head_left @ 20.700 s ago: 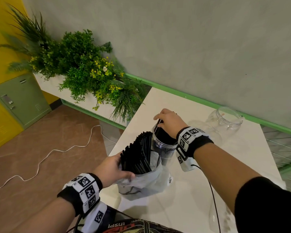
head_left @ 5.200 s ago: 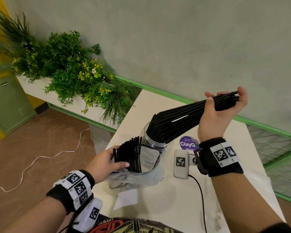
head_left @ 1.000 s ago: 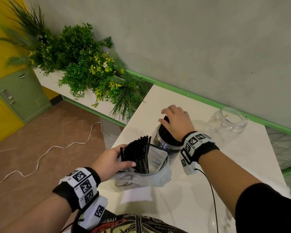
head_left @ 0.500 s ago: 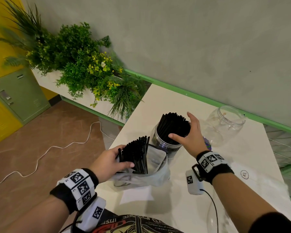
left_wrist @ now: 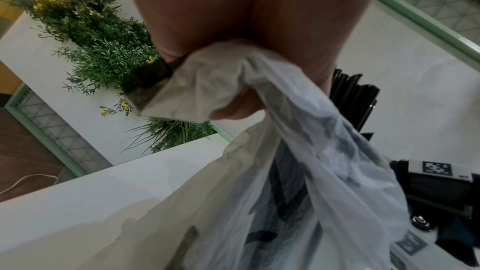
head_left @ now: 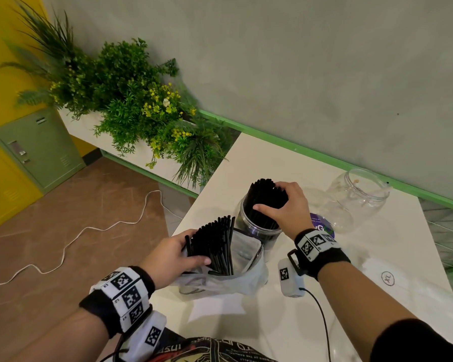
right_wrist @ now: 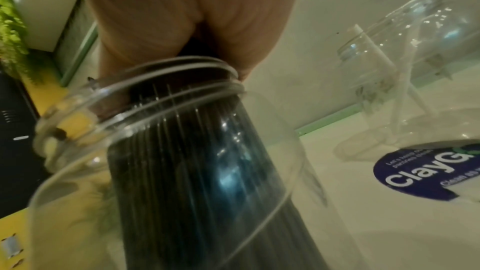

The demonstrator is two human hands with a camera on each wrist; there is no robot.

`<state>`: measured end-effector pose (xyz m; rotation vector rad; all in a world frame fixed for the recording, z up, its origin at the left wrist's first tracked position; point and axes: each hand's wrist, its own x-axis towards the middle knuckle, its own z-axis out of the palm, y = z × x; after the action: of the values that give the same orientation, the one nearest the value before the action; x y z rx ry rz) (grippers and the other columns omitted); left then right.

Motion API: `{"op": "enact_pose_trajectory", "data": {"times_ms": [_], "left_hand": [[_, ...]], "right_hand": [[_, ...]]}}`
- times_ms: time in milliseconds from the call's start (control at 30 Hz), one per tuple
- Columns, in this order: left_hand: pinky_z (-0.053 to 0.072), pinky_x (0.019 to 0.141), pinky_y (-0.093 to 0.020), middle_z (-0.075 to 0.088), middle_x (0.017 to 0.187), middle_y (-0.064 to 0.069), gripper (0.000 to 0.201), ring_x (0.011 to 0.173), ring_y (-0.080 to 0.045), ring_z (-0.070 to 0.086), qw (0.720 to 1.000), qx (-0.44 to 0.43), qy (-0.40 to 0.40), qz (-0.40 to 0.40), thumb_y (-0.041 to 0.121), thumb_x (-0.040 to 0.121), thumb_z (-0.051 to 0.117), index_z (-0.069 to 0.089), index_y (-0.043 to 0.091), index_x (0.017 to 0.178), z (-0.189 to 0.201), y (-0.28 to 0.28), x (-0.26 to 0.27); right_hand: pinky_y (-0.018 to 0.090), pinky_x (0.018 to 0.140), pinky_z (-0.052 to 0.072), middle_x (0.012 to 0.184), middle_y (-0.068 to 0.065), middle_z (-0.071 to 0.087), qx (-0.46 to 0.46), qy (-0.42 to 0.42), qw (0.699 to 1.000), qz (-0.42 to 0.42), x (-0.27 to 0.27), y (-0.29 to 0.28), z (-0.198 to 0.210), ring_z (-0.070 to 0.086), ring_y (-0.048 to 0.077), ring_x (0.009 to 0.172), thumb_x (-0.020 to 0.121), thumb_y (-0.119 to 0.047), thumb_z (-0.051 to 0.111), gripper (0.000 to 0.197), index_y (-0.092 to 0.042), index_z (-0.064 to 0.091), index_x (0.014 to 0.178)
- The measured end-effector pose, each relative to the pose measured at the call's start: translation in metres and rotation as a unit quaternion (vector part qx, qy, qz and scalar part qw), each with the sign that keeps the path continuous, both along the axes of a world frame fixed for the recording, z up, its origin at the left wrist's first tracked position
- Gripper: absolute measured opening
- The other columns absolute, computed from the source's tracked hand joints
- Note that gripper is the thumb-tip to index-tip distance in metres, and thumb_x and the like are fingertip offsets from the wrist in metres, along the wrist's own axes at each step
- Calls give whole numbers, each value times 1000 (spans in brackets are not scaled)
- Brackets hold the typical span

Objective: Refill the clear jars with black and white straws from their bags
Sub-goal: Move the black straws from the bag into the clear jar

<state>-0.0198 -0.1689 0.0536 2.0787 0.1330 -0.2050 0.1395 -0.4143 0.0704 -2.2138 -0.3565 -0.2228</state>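
Your right hand (head_left: 285, 205) clasps the upright black straws (head_left: 266, 197) in the clear jar (head_left: 256, 228); the bag (head_left: 228, 275), gripped by your left hand (head_left: 173, 257), lies at seven o'clock.

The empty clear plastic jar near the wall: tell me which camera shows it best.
The head view: the empty clear plastic jar shows whole, upright, open-mouthed on the white table. The right wrist view shows it blurred and cut off at the frame edge. The left wrist view does not show it.

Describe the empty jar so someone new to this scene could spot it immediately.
On the white table, look to the far right corner by the green wall trim. The empty jar stands there, clear and open-topped; the nearer jar is packed with black straws.
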Motion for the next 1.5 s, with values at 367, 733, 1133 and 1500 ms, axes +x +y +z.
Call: {"op": "enact_pose_trajectory", "data": {"times_ms": [367,733,1133,1500], "left_hand": [[49,90,-26,72,101,11,39,94,-1,65,1000,-16,6,-5,32,74,79,56,43,103,1,-3,4],[48,93,-28,70,105,14,41,99,0,63,1000,-13,9,-3,34,73,79,56,42,107,0,0,5],[49,89,-25,70,102,15,40,96,1,63,1000,-12,8,-2,32,74,79,60,36,109,3,-1,2],[47,82,-19,72,100,9,42,89,0,65,1000,-21,11,9,27,74,79,60,31,111,3,0,2]], "right_hand": [[30,94,40,109,7,45,-24,-140,988,-59,2,-2,-6,43,19,103,88,-24,68,27,-8,61,109],[36,114,29,147,1,27,5,-25,999,31,1,-14,-5,32,18,136,81,-65,56,83,-17,31,144],[33,87,45,105,-6,58,-216,-62,974,36,26,17,21,50,18,105,71,-72,63,62,-26,63,114],[40,98,41,119,5,50,-200,-122,969,77,37,6,14,45,25,109,89,-48,60,48,-18,56,125]]}}
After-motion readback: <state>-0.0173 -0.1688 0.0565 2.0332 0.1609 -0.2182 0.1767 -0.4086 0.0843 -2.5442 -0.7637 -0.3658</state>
